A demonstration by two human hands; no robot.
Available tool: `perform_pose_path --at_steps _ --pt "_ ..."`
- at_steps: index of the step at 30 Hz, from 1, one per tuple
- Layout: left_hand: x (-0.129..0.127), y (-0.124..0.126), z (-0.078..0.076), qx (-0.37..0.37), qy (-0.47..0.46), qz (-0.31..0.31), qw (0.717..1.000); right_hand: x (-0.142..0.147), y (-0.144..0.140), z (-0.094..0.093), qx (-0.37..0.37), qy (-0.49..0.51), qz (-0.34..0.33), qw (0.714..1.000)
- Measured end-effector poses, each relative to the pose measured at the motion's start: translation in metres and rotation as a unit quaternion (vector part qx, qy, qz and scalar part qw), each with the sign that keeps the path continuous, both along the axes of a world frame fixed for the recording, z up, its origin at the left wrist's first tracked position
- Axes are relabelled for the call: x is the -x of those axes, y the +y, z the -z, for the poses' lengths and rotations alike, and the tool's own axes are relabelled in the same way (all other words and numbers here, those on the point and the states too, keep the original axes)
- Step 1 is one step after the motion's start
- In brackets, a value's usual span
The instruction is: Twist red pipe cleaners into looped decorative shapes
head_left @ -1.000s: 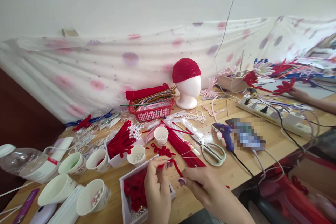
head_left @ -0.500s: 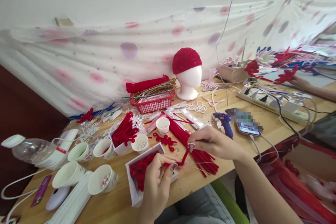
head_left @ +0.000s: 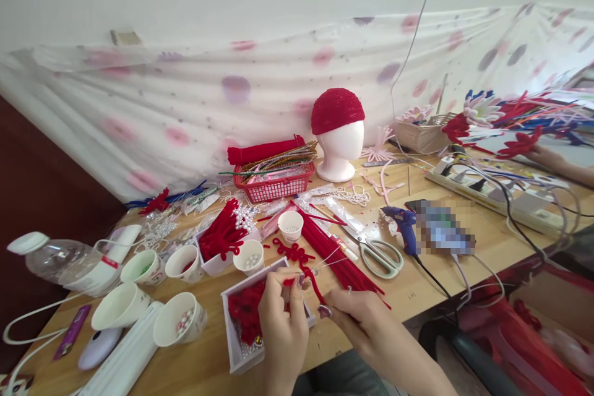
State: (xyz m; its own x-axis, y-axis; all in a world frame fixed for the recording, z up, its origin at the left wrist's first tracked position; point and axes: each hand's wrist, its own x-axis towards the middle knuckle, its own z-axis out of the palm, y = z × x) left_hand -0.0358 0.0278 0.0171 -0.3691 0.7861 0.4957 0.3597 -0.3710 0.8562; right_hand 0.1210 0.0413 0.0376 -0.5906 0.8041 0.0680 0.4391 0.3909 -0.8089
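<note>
Nearest the camera, at six o'clock, the left hand [head_left: 284,328] and the right hand [head_left: 359,322] meet over the front edge of the wooden table [head_left: 464,272]. Between them runs a red pipe cleaner [head_left: 312,281]: the left hand's fingertips are pinched together on its upper end, and the right hand's thumb and forefinger are closed on its lower end near seven o'clock of the scissors. The stem looks light and fuzzy, soft on the outside with a wire core (so it should bend and keep a bend). It is thin enough to slip if taken loosely, so a firm fingertip pinch close to the spot being bent seems the best hold.

Just under the left hand sits a white box [head_left: 236,346] with red pieces inside. At eleven o'clock of it stand paper cups [head_left: 179,322], some with beads. At one o'clock of the hands lie a bundle of red stems [head_left: 325,244], the scissors [head_left: 380,257] and a blue glue gun [head_left: 403,226]. Further off, at twelve o'clock, are a red basket [head_left: 273,189] and a white foam head [head_left: 338,151] in a red cap. Far out at two o'clock another person's hand [head_left: 550,158] rests by a power strip [head_left: 501,195].

Half a second ago the right hand was stretched out to the stem bundle; now it is back beside the left, and the scissors show again.
</note>
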Motion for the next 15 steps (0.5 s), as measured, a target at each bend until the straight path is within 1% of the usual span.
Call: perform_pose_path --at_steps 2,3,6,8,10,12,15 --pt "0.001 0.000 0.002 0.002 0.066 -0.016 0.998 -0.003 -0.004 -0.012 -0.045 -0.060 -0.010 0.997" --pt "0.002 0.000 0.002 0.004 0.095 -0.010 0.995 -0.005 -0.004 -0.019 -0.072 -0.090 -0.017 0.993" --pt "0.005 -0.003 0.003 0.015 0.136 0.042 0.990 -0.013 0.006 -0.039 -0.165 -0.146 -0.024 0.975" --pt "0.008 -0.005 0.002 0.027 0.131 0.079 0.988 -0.020 0.021 -0.050 -0.212 -0.138 -0.019 0.967" --pt "0.011 -0.009 0.000 0.040 0.106 0.112 0.987 -0.026 0.040 -0.058 -0.219 -0.089 -0.031 0.971" --pt "0.014 -0.012 -0.006 0.056 0.060 0.142 0.986 -0.031 0.059 -0.061 -0.201 -0.026 -0.055 0.978" --pt "0.016 -0.016 -0.016 0.081 -0.055 0.163 0.982 -0.035 0.081 -0.055 -0.150 0.052 -0.088 0.983"
